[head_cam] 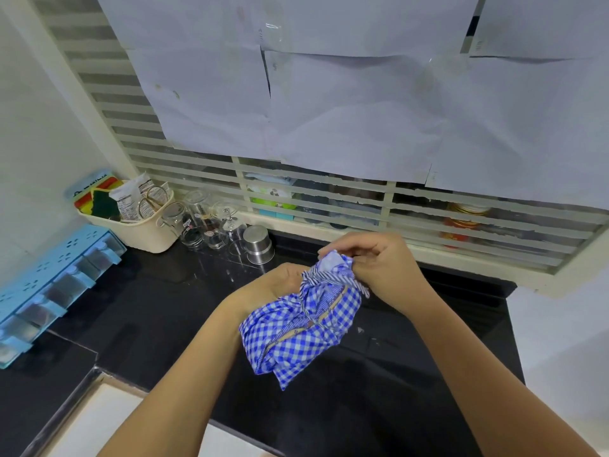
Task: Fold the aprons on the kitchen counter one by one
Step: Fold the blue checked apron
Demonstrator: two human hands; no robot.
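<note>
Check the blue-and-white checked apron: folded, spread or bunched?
Bunched. The blue-and-white checked cloth apron is a crumpled bundle without flat layers; the left hand holds its side, the right hand pinches its top.

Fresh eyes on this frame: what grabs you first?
A bunched blue checked apron at centre, held over the black counter: the right hand pinches its top end, and the left hand grips it from the left. Behind, white paper sheets cover most of the slatted window. Glasses and a steel cup stand at the counter's back left.
</note>
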